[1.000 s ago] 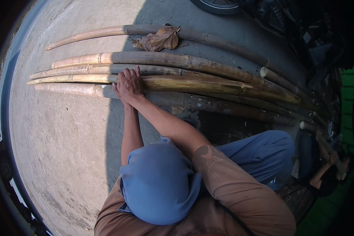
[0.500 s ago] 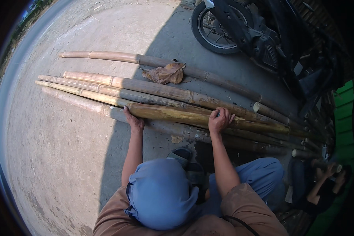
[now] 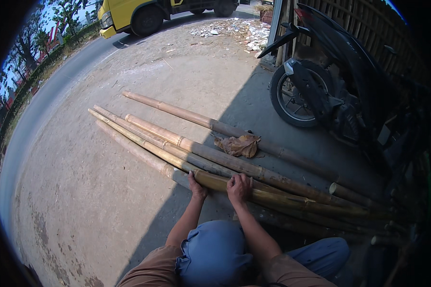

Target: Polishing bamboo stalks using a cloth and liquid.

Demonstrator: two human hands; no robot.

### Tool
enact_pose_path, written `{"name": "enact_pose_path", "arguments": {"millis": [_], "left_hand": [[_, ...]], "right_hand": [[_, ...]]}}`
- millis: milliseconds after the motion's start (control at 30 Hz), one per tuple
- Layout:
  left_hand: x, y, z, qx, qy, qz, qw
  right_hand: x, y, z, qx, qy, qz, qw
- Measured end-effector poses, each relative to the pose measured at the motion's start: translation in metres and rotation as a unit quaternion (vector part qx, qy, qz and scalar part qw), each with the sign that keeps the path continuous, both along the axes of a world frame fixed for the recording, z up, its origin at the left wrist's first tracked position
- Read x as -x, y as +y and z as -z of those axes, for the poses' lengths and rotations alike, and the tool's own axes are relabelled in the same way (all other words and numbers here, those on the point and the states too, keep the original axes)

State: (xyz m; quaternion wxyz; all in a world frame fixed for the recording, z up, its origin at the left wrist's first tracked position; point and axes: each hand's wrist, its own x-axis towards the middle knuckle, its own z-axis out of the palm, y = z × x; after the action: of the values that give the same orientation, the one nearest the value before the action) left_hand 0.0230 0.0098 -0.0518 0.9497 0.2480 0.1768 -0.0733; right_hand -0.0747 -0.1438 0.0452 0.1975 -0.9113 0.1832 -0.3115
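Observation:
A yellowish-brown bamboo pole point(image 3: 212, 181) lies slantwise across my front, on top of other poles. Its near-left stretch is held by my left hand point(image 3: 198, 187), thumb up on the pole and fingers curled beneath. A little to the right, my right hand point(image 3: 239, 188) is closed in a fist on top of the same pole. What that fist holds is hidden by the fingers. Just beyond my hands runs a thicker bamboo pole point(image 3: 202, 149), with a dry brown leaf point(image 3: 239, 145) behind it. The farthest bamboo pole point(image 3: 191, 115) lies apart from the bunch.
A black motorcycle point(image 3: 337, 103) stands at the far right, by a slatted wall point(image 3: 364, 21). Cut pole ends point(image 3: 337, 189) crowd the shaded right side. White rubble point(image 3: 239, 33) lies at the back. On the road point(image 3: 48, 91), a yellow truck point(image 3: 124, 16) shows at the top.
My right hand has slid left along the pole, closer to my left hand. The view has tilted up, bringing in the truck and rubble; the small dark thing in my right fist no longer shows.

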Motion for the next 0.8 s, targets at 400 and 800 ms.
{"name": "enact_pose_path", "arguments": {"millis": [400,800], "left_hand": [[-0.021,-0.018,0.007,-0.012,0.028,-0.023,0.999],[-0.008,0.003,0.006,0.038,0.017,0.040,0.998]], "right_hand": [[0.098,-0.128,0.010,0.062,-0.086,0.184,0.977],[-0.021,0.032,-0.015,-0.027,-0.009,-0.077,0.997]]}}
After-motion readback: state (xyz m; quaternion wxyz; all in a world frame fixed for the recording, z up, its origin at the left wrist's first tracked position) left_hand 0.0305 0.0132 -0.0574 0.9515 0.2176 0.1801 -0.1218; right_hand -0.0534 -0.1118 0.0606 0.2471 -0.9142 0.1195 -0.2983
